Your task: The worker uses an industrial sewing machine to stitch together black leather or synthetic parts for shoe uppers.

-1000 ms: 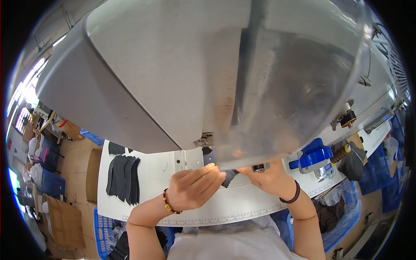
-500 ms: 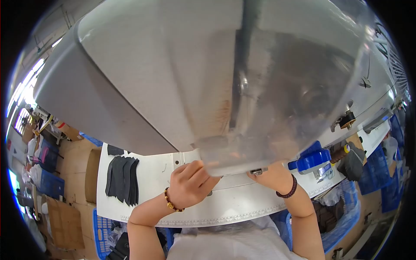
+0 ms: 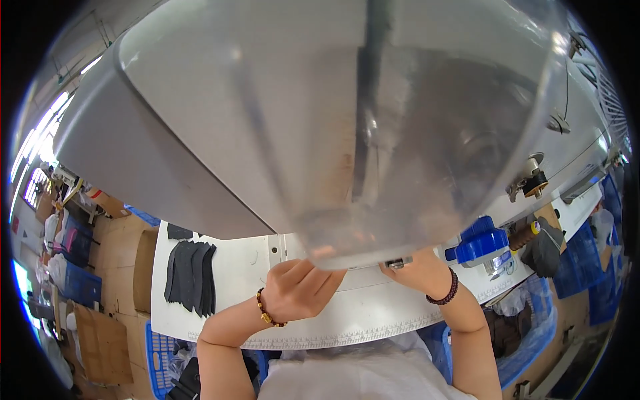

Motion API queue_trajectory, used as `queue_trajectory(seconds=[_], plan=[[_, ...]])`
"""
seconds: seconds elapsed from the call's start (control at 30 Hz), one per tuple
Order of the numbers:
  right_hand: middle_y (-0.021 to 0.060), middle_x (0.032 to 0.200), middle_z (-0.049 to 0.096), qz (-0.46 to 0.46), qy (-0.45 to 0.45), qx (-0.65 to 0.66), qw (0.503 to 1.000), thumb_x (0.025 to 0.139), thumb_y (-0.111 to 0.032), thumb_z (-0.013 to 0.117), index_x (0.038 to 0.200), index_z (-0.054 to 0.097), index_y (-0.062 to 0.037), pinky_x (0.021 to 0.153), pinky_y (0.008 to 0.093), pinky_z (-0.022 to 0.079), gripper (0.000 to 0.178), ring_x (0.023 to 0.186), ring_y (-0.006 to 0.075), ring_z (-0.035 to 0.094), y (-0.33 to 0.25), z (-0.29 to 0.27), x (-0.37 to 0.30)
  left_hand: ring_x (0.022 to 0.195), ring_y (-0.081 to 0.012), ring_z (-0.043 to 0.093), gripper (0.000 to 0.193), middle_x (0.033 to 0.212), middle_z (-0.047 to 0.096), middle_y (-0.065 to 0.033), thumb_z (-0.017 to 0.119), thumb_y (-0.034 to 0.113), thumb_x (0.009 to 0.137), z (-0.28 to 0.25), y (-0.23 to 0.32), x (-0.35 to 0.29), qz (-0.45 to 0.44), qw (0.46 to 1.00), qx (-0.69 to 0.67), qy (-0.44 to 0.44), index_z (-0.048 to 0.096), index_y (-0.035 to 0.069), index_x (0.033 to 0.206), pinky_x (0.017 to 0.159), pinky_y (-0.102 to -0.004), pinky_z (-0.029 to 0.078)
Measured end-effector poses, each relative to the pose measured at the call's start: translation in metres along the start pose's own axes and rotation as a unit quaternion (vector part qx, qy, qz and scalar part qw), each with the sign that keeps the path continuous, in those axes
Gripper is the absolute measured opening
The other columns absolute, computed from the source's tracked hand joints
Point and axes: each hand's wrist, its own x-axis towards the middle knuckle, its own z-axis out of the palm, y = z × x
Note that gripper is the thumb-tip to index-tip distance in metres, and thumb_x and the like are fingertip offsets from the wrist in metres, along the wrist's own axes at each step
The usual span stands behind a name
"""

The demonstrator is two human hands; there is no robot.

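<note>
Workshop floor (image 3: 119, 267) is seen at far L, w/ blue bins (image 3: 83, 280) and cardboard (image 3: 100, 347); white table (image 3: 233, 277) is set in front. Dark fabric strips (image 3: 190, 277) are laid side by side at its L end, untouched. Most of the view is filled by big pale machine head (image 3: 200, 113) and its clear shield (image 3: 413, 200).

L hand (image 3: 292, 290) is held w/ fingers curled, tips partly hidden at shield's lower edge; whether anything is pinched can't be told. R hand (image 3: 424, 272) is placed at shield's lower R, beside small metal fitting (image 3: 398, 263); its grip can't be told either.

Approx 1 s ago a dark fabric pc was visible btwn the hands; now it's lost from sight, prob. covered by shield + fingers, so its exact position can't be confirmed. Blue device (image 3: 483, 247) is stood just R of R hand.
</note>
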Motion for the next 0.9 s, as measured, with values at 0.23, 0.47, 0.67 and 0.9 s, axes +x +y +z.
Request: queue_trajectory(seconds=[0.23,0.47,0.67,0.9], plan=[[0.0047,0.077,0.064,-0.001,-0.019,0.054,0.998,0.066,-0.013,0.069,0.085,0.065,-0.0105,0.057,0.0306,0.048,0.020,0.068,0.0230,0.062,0.006,-0.003,0.003,0.060,-0.0104,0.054,0.012,0.078,0.061,-0.0088,0.060,0.001,0.054,0.002,0.000,0.002,0.015,0.999,0.000,0.038,0.058,0.006,0.064,0.038,-0.0179,0.035],[0.0046,0.071,0.062,-0.007,-0.036,0.004,0.999,0.063,-0.015,0.072,0.077,0.064,-0.0111,0.056,0.0301,0.049,0.017,0.061,0.0235,0.061,0.012,0.004,0.000,0.072,-0.0141,0.061,0.015,0.081,0.060,-0.0093,0.058,-0.002,0.058,-0.001,-0.014,0.008,0.017,1.000,0.000,-0.007,0.060,0.005,0.071,0.040,-0.0185,0.039],[0.0037,0.075,0.063,0.066,-0.014,0.041,0.997,0.060,-0.011,0.073,0.071,0.063,-0.0118,0.059,0.0295,0.049,0.015,0.066,0.0220,0.061,0.007,0.017,-0.009,0.080,-0.0171,0.063,0.025,0.085,0.058,-0.0092,0.060,-0.005,0.063,0.004,-0.020,-0.001,0.017,1.000,-0.015,0.010,0.063,0.002,0.087,0.043,-0.0200,0.045],[0.0016,0.070,0.059,-0.012,-0.059,-0.091,0.994,0.052,-0.009,0.064,0.063,0.059,-0.0146,0.059,0.0301,0.049,0.013,0.066,0.0200,0.059,0.002,0.032,-0.022,0.070,-0.0158,0.060,0.028,0.086,0.056,-0.0083,0.063,-0.003,0.062,0.002,-0.028,-0.001,-0.001,0.998,-0.069,-0.001,0.062,-0.001,0.090,0.046,-0.0220,0.048]])
